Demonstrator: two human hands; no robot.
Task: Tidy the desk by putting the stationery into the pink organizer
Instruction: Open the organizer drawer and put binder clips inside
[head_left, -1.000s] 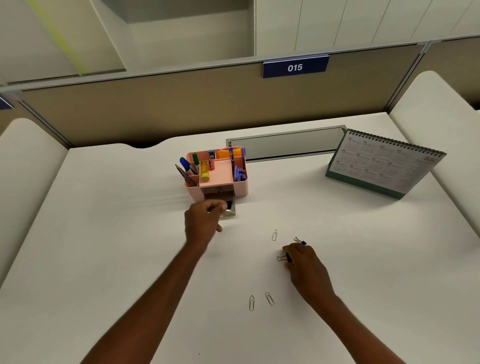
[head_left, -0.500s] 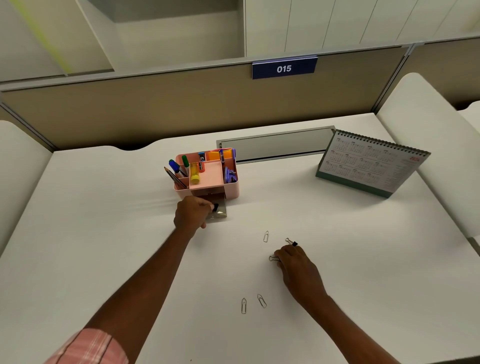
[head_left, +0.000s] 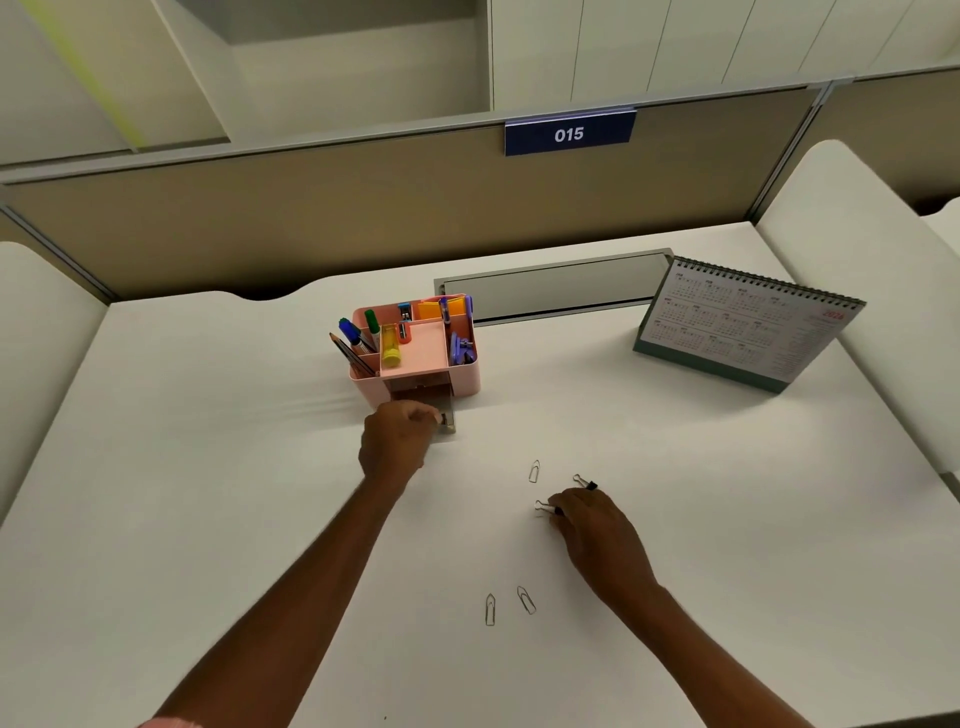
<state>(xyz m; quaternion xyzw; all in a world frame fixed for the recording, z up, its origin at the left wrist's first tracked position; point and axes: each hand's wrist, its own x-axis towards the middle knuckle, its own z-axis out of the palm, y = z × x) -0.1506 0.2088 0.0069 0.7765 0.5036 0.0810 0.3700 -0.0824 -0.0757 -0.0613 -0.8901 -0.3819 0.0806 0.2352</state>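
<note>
The little drawer of the pink organizer is gripped and held open by the left hand, so small things can be dropped in. A binder clip is pinched on the desk by the right hand (probably meant for that drawer).

The pink organizer is standing upright mid-tabletop, holding pens, with its small drawer sticking out in front, the left hand gripping its edge. Three paper clips are lying flat nearer. The right hand is pinching one binder clip; a second binder clip is lying just beside it.
</note>
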